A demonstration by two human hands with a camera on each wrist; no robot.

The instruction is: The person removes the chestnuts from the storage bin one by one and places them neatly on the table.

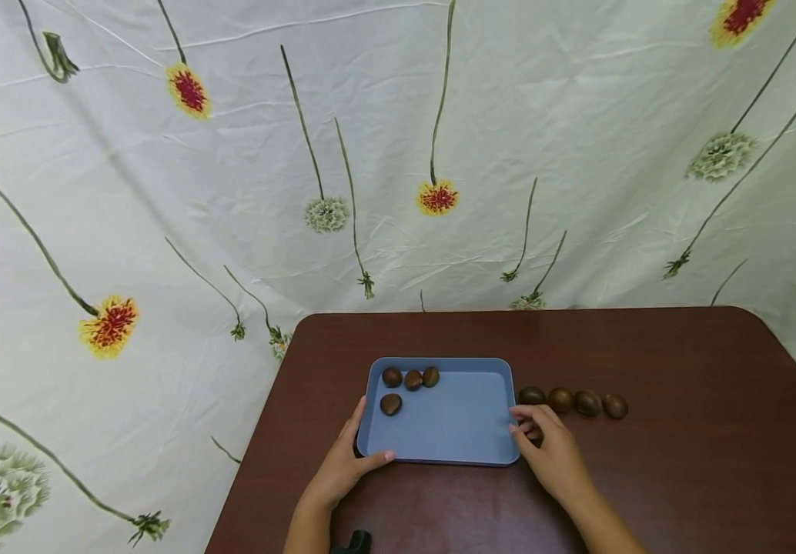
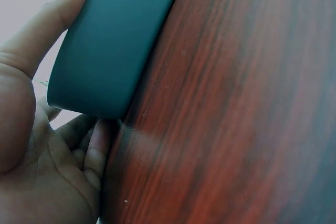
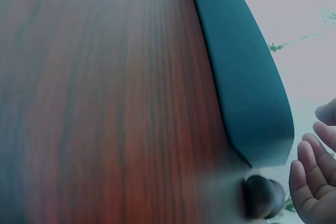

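Note:
A shallow blue tray (image 1: 453, 419) lies on the brown table, with several chestnuts (image 1: 391, 404) at its left end. More chestnuts (image 1: 588, 402) form a row on the table just right of the tray. My left hand (image 1: 342, 465) grips the tray's near left corner, thumb at the front rim and fingers along the left side. In the left wrist view the tray's outer wall (image 2: 115, 45) sits between thumb and fingers. Beside the tray's right rim is my right hand (image 1: 552, 454), its fingers loosely bent. In the right wrist view those fingers (image 3: 315, 169) hold nothing visible.
The wood-grain table (image 1: 703, 415) extends to the right of the chestnut row. Behind it hangs a pale cloth (image 1: 384, 138) printed with flowers. A small dark object (image 1: 359, 541) shows at the bottom edge, near the left wrist.

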